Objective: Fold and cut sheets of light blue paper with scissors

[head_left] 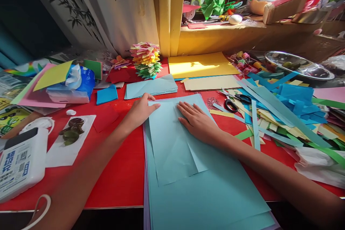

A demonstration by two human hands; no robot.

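Note:
A folded light-blue sheet of paper (172, 151) lies on a stack of larger light-blue sheets (215, 194), with lilac edges showing beneath. My left hand (141, 111) is closed at the sheet's far left corner, its thumb on the paper and the index finger curled at the edge; the other fingertips are hidden. Flat on the sheet's upper right part rests my right hand (195, 120), fingers stretched out and holding nothing. A crease runs down the paper below it.
Black-handled scissors (234, 103) and a heap of paper strips (285, 115) lie on the right. Behind stand a tower of folded papers (146, 61) and yellow sheets (201, 65). A tissue pack (81, 86) and white device (25, 161) occupy the left.

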